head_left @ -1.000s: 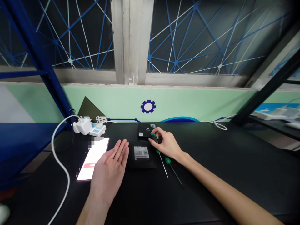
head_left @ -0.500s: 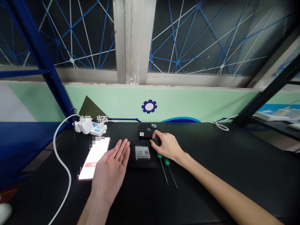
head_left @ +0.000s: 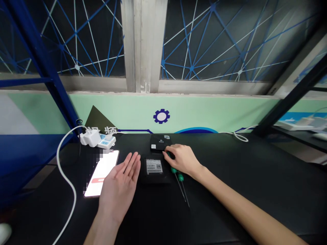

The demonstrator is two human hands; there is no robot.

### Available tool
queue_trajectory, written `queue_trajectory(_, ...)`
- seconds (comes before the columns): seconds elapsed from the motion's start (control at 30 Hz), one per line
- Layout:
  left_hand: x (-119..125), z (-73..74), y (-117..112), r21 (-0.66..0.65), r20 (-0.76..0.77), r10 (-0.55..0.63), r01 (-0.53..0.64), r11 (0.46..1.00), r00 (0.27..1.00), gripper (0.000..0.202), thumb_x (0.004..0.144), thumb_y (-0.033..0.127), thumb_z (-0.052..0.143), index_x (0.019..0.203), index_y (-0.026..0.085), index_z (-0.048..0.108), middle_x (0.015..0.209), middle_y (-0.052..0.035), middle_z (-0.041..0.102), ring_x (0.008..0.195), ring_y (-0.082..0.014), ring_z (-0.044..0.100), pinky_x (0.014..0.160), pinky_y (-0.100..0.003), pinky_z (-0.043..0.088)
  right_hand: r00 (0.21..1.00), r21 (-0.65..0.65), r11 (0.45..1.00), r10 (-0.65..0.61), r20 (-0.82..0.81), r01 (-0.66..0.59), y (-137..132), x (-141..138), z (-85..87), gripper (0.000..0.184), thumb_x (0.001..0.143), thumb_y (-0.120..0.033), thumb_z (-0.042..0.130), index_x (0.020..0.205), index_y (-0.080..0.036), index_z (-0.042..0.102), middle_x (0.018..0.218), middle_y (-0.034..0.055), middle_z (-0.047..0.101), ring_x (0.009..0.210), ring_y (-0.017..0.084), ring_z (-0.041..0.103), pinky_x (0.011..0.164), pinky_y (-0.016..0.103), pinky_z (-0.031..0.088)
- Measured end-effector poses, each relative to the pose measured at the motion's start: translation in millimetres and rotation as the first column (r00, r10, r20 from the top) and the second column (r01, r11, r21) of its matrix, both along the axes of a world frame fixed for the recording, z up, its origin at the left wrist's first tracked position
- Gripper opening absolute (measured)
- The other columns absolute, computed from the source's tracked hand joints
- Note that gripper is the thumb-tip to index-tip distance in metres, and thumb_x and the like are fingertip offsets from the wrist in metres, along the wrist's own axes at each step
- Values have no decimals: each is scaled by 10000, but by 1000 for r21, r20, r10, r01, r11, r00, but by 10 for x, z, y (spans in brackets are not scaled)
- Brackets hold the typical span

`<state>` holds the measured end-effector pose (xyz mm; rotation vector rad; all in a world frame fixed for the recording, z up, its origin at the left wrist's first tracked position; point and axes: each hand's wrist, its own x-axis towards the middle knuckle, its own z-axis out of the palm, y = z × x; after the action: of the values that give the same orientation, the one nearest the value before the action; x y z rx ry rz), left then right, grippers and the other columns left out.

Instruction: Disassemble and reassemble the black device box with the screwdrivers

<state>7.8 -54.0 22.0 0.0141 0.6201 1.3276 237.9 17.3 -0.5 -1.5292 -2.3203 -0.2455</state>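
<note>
My left hand [head_left: 120, 185] lies flat on the black table [head_left: 230, 177], fingers stretched out together, between a lit phone [head_left: 101, 173] and a small black box with a white label [head_left: 154, 168]. My right hand [head_left: 182, 158] rests just right of that box, its fingers curled over the green handles of two thin screwdrivers [head_left: 181, 182] whose shafts point toward me. A second black box [head_left: 159, 142] lies just beyond, touching the fingertips of my right hand.
A white power strip with a charger [head_left: 96, 139] sits at the back left, its white cable [head_left: 66, 180] looping down the table's left side. A blue metal frame [head_left: 43, 64] stands on the left. Another white cable [head_left: 238, 135] lies at the back right.
My right hand has drawn the two screwdrivers closer together, so their shafts now lie nearly side by side. My left hand has stayed in place.
</note>
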Motion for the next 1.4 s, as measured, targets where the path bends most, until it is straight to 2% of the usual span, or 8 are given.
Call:
queue_trajectory(0.3,-20,-30,8,39,-27,-32,33,999,999,528,995,196,374,1518,128,391,1417,-150,588,1290,-209,562,1025,-292,506,1000,11,1000,-2,30,2,15,8,-13,194,927,-331,539,866,-199,667,781,56,719,752,224,667,594,294,320)
queue_trajectory(0.53,-8,19,-5,18,-26,-24,24,1000,999,529,992,187,349,1512,99,394,1405,-157,597,1297,-191,556,1006,-258,516,995,2,1000,21,96,-21,3,-2,-3,333,985,-362,470,819,-192,703,764,77,709,774,236,670,597,308,329)
queue_trajectory(0.73,-2,42,-6,6,-23,-15,15,1000,1000,541,987,191,346,1521,114,383,1421,-153,584,1320,-204,532,1009,-276,521,992,-19,999,43,117,-41,0,-14,-18,311,983,-339,486,848,-183,718,784,73,715,770,231,677,602,310,350)
queue_trajectory(0.93,2,82,-26,-5,-19,3,-4,1000,1000,555,978,130,309,1531,117,361,1414,-146,591,1262,-178,591,992,-253,533,998,43,997,58,29,-59,-4,4,27,308,993,-346,483,892,-177,719,821,72,711,823,236,643,667,317,419)
queue_trajectory(1.03,5,86,-34,13,-36,1,0,1000,999,545,974,156,387,1518,118,386,1400,-139,605,1258,-197,597,999,-277,535,982,33,984,179,-61,-177,-13,26,86,279,970,-376,536,1037,-173,715,930,77,726,892,241,617,768,341,464)
queue_trajectory(1.17,14,90,-27,-17,-23,14,-14,1000,1000,539,985,126,300,1517,109,382,1388,-148,613,1226,-171,621,977,-248,542,934,-70,932,349,-78,-355,-41,31,138,545,861,-545,670,1248,-163,652,1053,103,721,983,274,601,904,423,457)
queue_trajectory(1.27,8,60,-11,-7,-24,4,-4,1000,1000,518,994,164,323,1499,78,404,1372,-164,622,1246,-186,606,975,-255,542,918,-125,910,390,-72,-396,-58,19,143,780,747,-663,728,1321,-148,611,1088,128,707,1012,297,601,930,462,438)
queue_trajectory(1.4,-9,-2,5,34,-40,-10,11,999,999,513,988,182,379,1487,69,419,1369,-159,626,1283,-209,573,998,-290,531,909,-149,896,411,-77,-418,-61,8,132,892,693,-710,744,1357,-136,582,1134,145,694,1041,310,601,935,471,420)
